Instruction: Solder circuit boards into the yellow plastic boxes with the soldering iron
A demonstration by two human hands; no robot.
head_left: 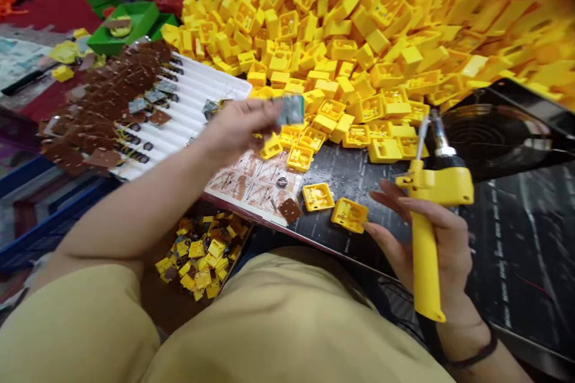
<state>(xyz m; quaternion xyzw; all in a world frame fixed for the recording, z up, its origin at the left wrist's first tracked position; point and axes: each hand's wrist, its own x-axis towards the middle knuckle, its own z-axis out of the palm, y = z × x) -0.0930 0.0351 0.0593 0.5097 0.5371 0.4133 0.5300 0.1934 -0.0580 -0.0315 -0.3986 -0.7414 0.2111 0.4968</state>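
The left hand's (238, 128) fingers pinch a circuit board (293, 110); the right hand's (449, 242) hold a soldering gun (426, 257) near yellow casings (350, 216).

left arm (157, 194) extended, left hand (251, 122) pinching, right hand (451, 245) curled

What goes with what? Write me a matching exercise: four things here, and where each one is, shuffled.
1. yellow-handled tool
2. greenish board
3. green boxes
4. white ridged sheet

A. upper left of the view
B. held in the left hand
C. partly under the brown boards
D. held in the right hand

Pairs: 1-D, 2-B, 3-A, 4-C
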